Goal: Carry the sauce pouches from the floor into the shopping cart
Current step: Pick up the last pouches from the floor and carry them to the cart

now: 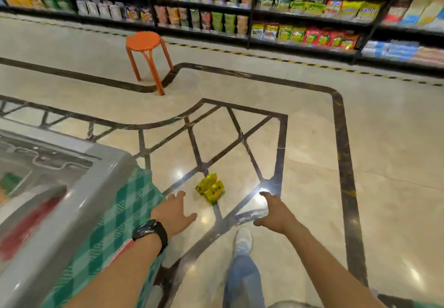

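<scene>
A small pile of yellow sauce pouches lies on the shiny floor, on a dark inlay line. My left hand, with a black watch on the wrist, hangs just left of and nearer than the pouches, fingers spread, holding nothing. To the right of the pouches my right hand is stretched out with loosely spread fingers and nothing in it. Neither hand touches the pouches. No shopping cart shows in this view.
A grey chest freezer draped with a green checked cloth stands at the left. An orange stool stands farther ahead. Shelves of snack packets line the back. My foot in a white shoe is below the hands.
</scene>
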Demonstrator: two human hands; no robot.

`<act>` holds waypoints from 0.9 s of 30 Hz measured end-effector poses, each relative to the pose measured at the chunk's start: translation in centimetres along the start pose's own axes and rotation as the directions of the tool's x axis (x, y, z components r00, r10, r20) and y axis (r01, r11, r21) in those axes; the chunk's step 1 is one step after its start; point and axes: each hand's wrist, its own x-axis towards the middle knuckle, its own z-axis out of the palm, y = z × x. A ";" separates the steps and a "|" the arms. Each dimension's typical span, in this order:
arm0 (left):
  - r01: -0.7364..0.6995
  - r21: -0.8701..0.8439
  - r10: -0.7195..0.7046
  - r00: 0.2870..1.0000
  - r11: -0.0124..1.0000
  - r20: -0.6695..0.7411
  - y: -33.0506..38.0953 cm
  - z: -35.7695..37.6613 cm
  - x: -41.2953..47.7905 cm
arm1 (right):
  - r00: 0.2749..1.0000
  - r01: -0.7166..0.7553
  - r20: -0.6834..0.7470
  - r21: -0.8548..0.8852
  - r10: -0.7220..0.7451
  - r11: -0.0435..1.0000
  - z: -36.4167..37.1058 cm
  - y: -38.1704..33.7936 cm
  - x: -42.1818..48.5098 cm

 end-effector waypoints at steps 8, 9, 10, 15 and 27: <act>0.155 -0.152 -0.138 0.984 0.976 0.117 -0.7 8.8 24.1 | 0.977 0.072 0.199 0.004 -0.072 0.997 3.9 4.1 30.7; 0.190 -0.199 -0.169 0.979 0.962 0.114 -1.5 10.7 27.0 | 0.972 0.092 0.216 0.007 -0.091 0.996 5.3 5.0 34.3; 0.224 -0.246 -0.202 0.973 0.943 0.111 -2.6 12.9 29.9 | 0.967 0.116 0.227 0.016 -0.117 0.993 6.8 5.8 37.8; 0.282 -0.350 -0.275 0.959 0.893 0.072 -8.5 25.0 44.4 | 0.950 0.187 0.244 0.054 -0.194 0.981 15.7 10.9 53.5; 0.012 -0.763 -0.149 0.983 0.646 -0.111 -11.7 41.1 59.7 | 0.849 0.508 0.054 0.193 -0.526 0.839 32.0 16.2 68.2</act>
